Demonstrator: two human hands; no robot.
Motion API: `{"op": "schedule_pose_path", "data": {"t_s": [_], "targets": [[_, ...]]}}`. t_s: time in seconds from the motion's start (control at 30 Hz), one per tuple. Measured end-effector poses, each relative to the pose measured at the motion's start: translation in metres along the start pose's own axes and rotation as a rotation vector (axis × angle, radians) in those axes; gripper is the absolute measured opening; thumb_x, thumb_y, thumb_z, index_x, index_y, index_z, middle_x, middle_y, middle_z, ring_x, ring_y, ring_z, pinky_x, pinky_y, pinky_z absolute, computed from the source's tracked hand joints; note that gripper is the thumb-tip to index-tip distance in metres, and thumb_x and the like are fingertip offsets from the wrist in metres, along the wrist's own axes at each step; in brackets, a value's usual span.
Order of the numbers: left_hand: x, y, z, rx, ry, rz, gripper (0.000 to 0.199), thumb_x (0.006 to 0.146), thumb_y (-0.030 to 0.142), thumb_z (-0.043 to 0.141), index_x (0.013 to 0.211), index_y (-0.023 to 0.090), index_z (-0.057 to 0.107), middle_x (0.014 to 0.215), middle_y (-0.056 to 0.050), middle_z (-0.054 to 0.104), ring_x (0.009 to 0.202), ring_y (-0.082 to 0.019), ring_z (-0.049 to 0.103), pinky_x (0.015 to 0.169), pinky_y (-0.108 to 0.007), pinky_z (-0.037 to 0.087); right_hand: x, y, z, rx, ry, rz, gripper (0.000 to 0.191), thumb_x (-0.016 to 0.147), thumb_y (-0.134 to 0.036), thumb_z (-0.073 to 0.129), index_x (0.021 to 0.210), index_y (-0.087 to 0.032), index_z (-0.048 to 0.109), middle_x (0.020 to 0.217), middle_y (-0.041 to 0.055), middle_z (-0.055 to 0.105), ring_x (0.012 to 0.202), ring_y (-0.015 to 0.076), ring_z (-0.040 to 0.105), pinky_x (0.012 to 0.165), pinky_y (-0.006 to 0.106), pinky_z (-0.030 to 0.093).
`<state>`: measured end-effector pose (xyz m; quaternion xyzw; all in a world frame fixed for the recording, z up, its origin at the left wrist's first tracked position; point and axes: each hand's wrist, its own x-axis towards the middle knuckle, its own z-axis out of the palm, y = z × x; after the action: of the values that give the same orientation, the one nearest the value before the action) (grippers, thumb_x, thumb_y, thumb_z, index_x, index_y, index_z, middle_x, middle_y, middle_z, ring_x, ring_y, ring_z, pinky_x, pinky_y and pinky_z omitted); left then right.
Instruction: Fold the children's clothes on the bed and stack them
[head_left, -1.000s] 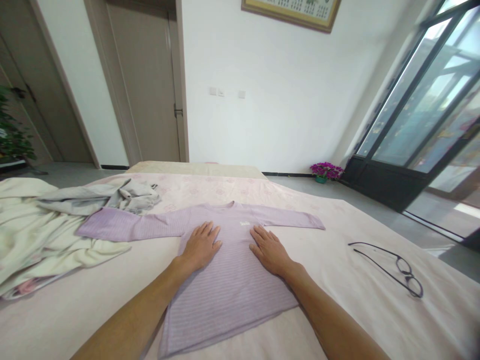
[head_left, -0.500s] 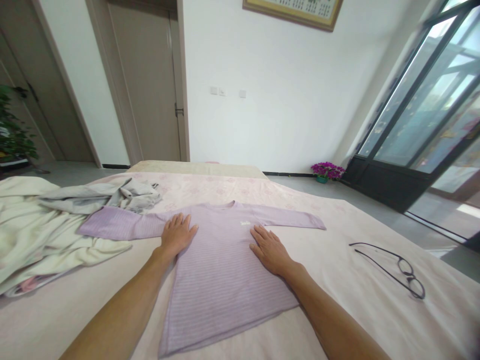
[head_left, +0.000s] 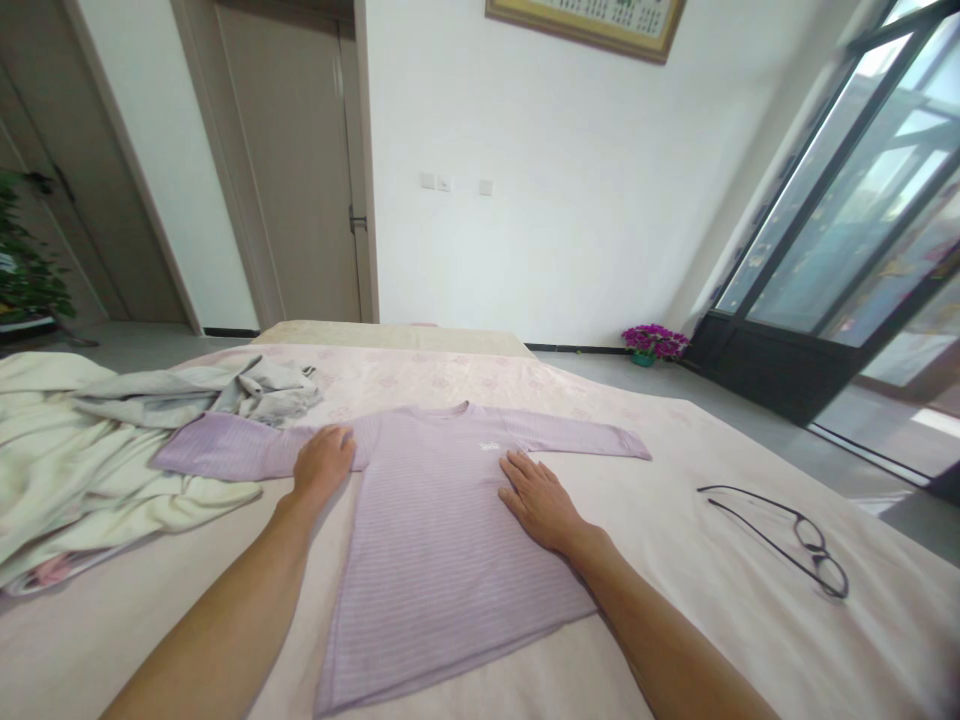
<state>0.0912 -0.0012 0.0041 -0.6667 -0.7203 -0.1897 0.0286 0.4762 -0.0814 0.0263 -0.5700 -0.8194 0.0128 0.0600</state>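
Note:
A light purple striped long-sleeved shirt (head_left: 442, 560) lies spread face up, its collar at the far side and small white lettering on the chest. My left hand (head_left: 325, 462) rests on the sleeve at the left, near the shoulder, with its fingers partly foreshortened. On the chest, just below the lettering, my right hand (head_left: 541, 500) lies flat with fingers stretched out. Neither hand grips the fabric visibly. The right-hand sleeve reaches straight out, while the end of the left-hand one lies over a cream cloth.
A pink patterned sheet (head_left: 675, 620) covers the bed-like surface. At the left are the heaped cream cloth (head_left: 67, 470) and a grey garment (head_left: 187, 392). Black-framed glasses (head_left: 814, 550) lie unfolded at the right. Beyond the edge, purple flowers (head_left: 654, 341) stand on the floor.
My left hand has slid left, from the shirt's shoulder area out onto the sleeve. My right hand and the shirt's body have stayed in place.

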Motion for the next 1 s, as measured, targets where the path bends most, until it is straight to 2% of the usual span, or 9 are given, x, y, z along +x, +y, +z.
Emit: {"op": "schedule_pose_path", "data": {"t_s": [0.17, 0.23, 0.33, 0.53, 0.8, 1.0], "targets": [[0.004, -0.020, -0.005, -0.007, 0.076, -0.248, 0.038, 0.088, 0.026, 0.041, 0.115, 0.022, 0.067, 0.118, -0.014, 0.064, 0.107, -0.029, 0.060, 0.085, -0.040, 0.048, -0.001, 0.000, 0.000, 0.003, 0.015, -0.003, 0.061, 0.100, -0.050, 0.028, 0.151, -0.018, 0.037, 0.159, 0.0097, 0.030, 0.148, 0.0241, 0.023, 0.120, 0.045, 0.018], [0.005, -0.024, -0.004, 0.008, 0.081, -0.277, 0.036, 0.087, 0.026, 0.043, 0.112, 0.024, 0.069, 0.115, -0.014, 0.064, 0.105, -0.031, 0.060, 0.082, -0.041, 0.048, -0.001, 0.000, 0.000, 0.002, 0.017, -0.005, 0.061, 0.101, -0.050, 0.028, 0.151, -0.018, 0.037, 0.159, 0.0095, 0.031, 0.148, 0.0242, 0.023, 0.120, 0.044, 0.018], [0.006, -0.026, -0.001, 0.056, 0.071, -0.242, 0.039, 0.087, 0.026, 0.043, 0.117, 0.022, 0.067, 0.118, -0.015, 0.062, 0.108, -0.033, 0.058, 0.085, -0.042, 0.047, -0.001, 0.000, 0.000, 0.001, 0.018, -0.006, 0.060, 0.101, -0.050, 0.028, 0.151, -0.018, 0.037, 0.159, 0.0093, 0.031, 0.148, 0.0242, 0.023, 0.120, 0.045, 0.018], [0.008, -0.026, 0.004, 0.094, 0.031, -0.191, 0.046, 0.089, 0.025, 0.038, 0.129, 0.016, 0.060, 0.125, -0.017, 0.060, 0.112, -0.030, 0.058, 0.093, -0.041, 0.044, 0.000, 0.000, 0.000, -0.004, 0.011, -0.004, 0.060, 0.100, -0.050, 0.029, 0.151, -0.018, 0.036, 0.159, 0.0098, 0.031, 0.148, 0.0239, 0.022, 0.120, 0.045, 0.018], [0.007, -0.028, 0.009, 0.123, 0.022, -0.151, 0.047, 0.092, 0.026, 0.034, 0.133, 0.018, 0.057, 0.140, -0.018, 0.051, 0.126, -0.030, 0.050, 0.101, -0.044, 0.038, -0.001, 0.000, 0.000, -0.011, 0.017, -0.005, 0.060, 0.100, -0.050, 0.029, 0.151, -0.017, 0.037, 0.159, 0.0093, 0.030, 0.148, 0.0243, 0.023, 0.120, 0.045, 0.018], [0.007, -0.028, 0.012, 0.133, 0.006, -0.133, 0.047, 0.091, 0.026, 0.034, 0.132, 0.020, 0.056, 0.136, -0.015, 0.055, 0.128, -0.029, 0.046, 0.101, -0.045, 0.036, -0.001, 0.000, 0.000, -0.007, 0.013, -0.001, 0.061, 0.101, -0.051, 0.028, 0.151, -0.018, 0.036, 0.159, 0.0087, 0.029, 0.148, 0.0242, 0.022, 0.120, 0.044, 0.018]]}}
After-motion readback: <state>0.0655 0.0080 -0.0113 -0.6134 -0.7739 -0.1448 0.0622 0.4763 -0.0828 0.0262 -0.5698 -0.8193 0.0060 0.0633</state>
